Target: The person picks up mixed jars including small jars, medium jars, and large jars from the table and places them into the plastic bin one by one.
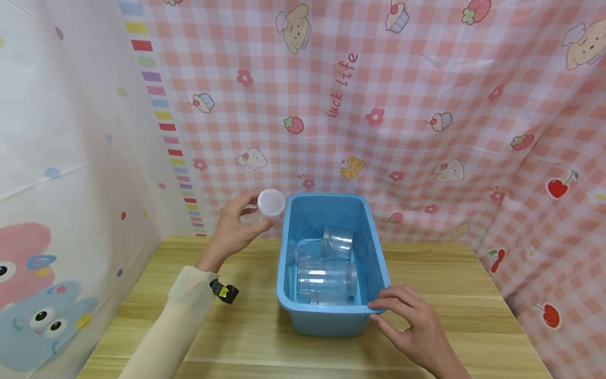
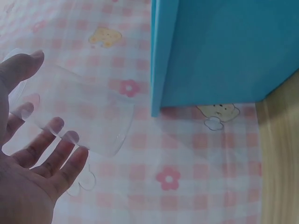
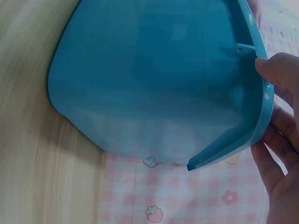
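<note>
My left hand (image 1: 234,223) holds a clear plastic jar with a whitish lid (image 1: 272,202) beside the far left corner of a blue plastic bin (image 1: 331,321). In the left wrist view, thumb and fingers curve round the see-through jar (image 2: 93,114). At the bin's near right corner, my right hand (image 1: 418,329) pinches the rim, thumb outside and fingers over the top. The right wrist view shows that grip on the rim (image 3: 265,109). Inside the bin, several clear jars (image 1: 324,279) lie on their sides, one of them (image 1: 340,241) toward the far end.
The bin stands on a wood-grain table (image 1: 236,337). Behind the table hangs a pink checked cloth (image 1: 331,152) with cartoon prints, and a white printed cloth (image 1: 71,158) covers the left side. A black strap (image 1: 224,291) sits on the left wrist.
</note>
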Demonstrator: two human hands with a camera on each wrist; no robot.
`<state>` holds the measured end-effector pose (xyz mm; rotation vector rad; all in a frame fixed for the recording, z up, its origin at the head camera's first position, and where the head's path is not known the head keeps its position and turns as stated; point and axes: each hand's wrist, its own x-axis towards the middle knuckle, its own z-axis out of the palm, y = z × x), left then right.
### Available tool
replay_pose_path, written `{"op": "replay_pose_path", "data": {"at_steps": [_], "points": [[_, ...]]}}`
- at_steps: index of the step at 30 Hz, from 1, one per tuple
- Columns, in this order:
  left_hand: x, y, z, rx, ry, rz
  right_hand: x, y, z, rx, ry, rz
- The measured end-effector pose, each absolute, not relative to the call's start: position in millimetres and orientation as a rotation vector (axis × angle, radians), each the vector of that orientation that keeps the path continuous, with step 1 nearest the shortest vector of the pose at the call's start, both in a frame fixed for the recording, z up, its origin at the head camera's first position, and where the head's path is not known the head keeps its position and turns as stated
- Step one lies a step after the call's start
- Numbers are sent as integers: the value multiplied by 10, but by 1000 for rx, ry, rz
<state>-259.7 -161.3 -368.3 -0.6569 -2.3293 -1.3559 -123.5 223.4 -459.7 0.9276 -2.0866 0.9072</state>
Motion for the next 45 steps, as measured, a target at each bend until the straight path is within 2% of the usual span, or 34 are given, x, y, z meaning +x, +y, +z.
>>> {"op": "replay_pose_path", "data": {"at_steps": [23, 45], "points": [[-2555, -1222, -3472, -906, -2365, -1197, -1229, 2234, -4596, 909, -2107, 895], [-2562, -1035, -3439, -995, -2481, -1024, -1245, 2231, -4614, 922, -2077, 906]]}}
